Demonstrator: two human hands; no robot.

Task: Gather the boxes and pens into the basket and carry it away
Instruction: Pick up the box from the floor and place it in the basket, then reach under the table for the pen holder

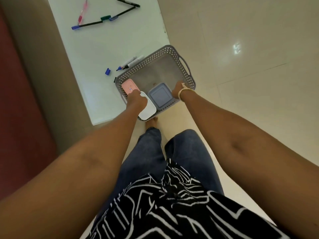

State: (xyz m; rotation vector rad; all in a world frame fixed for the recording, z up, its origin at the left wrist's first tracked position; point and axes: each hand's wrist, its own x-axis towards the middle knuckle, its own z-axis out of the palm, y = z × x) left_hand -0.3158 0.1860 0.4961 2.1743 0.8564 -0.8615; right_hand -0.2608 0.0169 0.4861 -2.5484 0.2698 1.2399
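Observation:
A grey perforated basket (pixel 174 54) sits at the near right edge of the glass table (pixel 96 49), partly overhanging it. Inside lie a pink box (pixel 128 85), a white box (pixel 148 109) and a blue-grey box (pixel 159 95). My left hand (pixel 136 99) lies over the white box, fingers curled down at its far end against the pink box. My right hand (pixel 177 89) is inside the basket, fingers bent at the blue-grey box's right corner. Two markers (pixel 132 62) lie just left of the basket. A pink pen (pixel 82 12) and several black pens (pixel 124 12) lie at the table's far end.
A loose blue cap (pixel 107 71) lies on the glass near the markers. A dark red sofa (pixel 19 100) runs along the left. Pale tiled floor (pixel 250 66) spreads to the right. My legs and a bare foot (pixel 151 124) stand right below the basket.

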